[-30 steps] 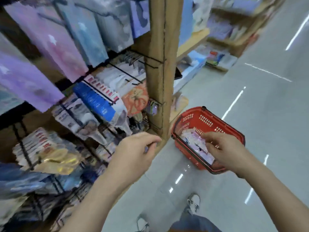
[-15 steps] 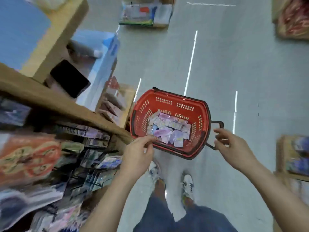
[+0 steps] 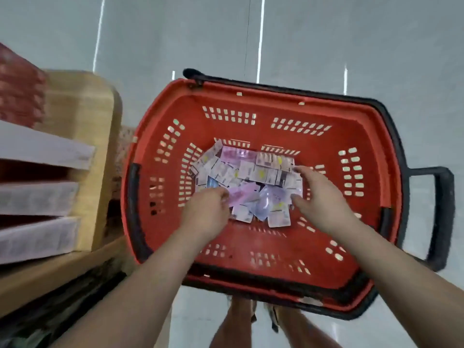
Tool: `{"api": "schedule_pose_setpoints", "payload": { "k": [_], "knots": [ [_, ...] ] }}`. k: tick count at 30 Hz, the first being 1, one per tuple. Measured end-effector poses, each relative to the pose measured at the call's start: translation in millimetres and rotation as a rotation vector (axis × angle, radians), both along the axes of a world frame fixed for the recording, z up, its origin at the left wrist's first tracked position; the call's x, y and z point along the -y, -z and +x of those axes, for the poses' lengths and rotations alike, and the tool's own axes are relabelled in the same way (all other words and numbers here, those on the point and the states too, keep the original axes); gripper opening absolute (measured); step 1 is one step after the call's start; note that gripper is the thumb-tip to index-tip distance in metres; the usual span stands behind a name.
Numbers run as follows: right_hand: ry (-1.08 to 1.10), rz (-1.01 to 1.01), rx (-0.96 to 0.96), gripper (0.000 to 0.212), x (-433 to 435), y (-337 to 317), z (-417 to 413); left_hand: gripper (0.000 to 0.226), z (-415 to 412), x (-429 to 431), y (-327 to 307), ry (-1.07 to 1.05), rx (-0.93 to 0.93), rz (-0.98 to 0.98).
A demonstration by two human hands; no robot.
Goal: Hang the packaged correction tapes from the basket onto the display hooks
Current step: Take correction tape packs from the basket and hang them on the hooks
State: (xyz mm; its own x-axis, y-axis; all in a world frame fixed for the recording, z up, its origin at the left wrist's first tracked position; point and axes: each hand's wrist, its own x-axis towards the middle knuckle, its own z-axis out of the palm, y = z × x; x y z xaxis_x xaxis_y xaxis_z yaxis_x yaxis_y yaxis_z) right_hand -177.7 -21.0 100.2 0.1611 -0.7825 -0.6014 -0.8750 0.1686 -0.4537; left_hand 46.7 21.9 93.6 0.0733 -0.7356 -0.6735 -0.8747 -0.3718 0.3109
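**Left hand** [image 3: 208,209]: reaching into the heap at its near-left edge, fingers curling down onto a pink pack. Blur is hiding the fingertips, so whether it is pinching anything cannot be told.

**Right hand** [image 3: 320,197]: lying over the right side of the heap, fingers spreading loosely, forefinger and thumb touching packs, gripping nothing.

**Packaged correction tapes** [image 3: 251,177]: lying loose and overlapping in one heap on the bottom of the basket, between the two hands. None is lifting clear.

**Basket** [image 3: 276,237]: red with slotted walls, sitting on the grey floor [image 3: 326,33], its black handle [image 3: 442,217] sticking out to the right.

**Surroundings**: a wooden shelf end [image 3: 82,121] is standing just left of the basket, with flat boxes [image 3: 37,197] stacking beside it. The display hooks are not showing.

**Hazards, as judged:**
- The packs are overlapping and look slick, so a pinch is likely to be taking two at once or dragging a neighbour up with it.
- A shallow pinch on a corner is risking a slip back into the heap.
- With the hooks out of sight, any pack taken will be travelling some way in the fingers, and a loose hold could be dropping it on the floor.
- Fingers covering the hang hole would be spoiling the threading.
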Motion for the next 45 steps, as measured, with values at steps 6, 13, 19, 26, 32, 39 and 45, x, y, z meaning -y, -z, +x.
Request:
{"api": "schedule_pose_setpoints", "payload": {
  "k": [6, 13, 19, 26, 32, 39, 45],
  "knots": [
    [-0.189, 0.006, -0.155, 0.085, 36, 168, 24, 0.031, -14, 30, 169, 0.32, 0.094, 0.073],
    [-0.372, -0.116, -0.368, 0.098, 46, 259, 34, 0.041, -29, 29, 241, 0.457, 0.203, 0.059],
    [-0.493, -0.222, -0.344, 0.045, 47, 249, 32, 0.015, -5, 29, 241, 0.131, 0.021, 0.077],
    [-0.363, -0.171, -0.17, 0.034, 33, 237, 19, 0.04, -12, 53, 231, -1.016, -0.254, 0.061],
    [-0.142, -0.01, 0.048, 0.031, 33, 253, 39, 0.011, -19, 44, 249, -1.277, -0.393, -0.009],
    [-0.027, 0.122, 0.11, 0.051, 24, 250, 44, 0.017, -31, 60, 239, -1.256, -0.454, -0.032],
    [0.041, 0.093, 0.054, 0.061, 24, 210, 35, 0.019, -18, 52, 166, -1.037, -0.232, -0.06]
  ]
}}
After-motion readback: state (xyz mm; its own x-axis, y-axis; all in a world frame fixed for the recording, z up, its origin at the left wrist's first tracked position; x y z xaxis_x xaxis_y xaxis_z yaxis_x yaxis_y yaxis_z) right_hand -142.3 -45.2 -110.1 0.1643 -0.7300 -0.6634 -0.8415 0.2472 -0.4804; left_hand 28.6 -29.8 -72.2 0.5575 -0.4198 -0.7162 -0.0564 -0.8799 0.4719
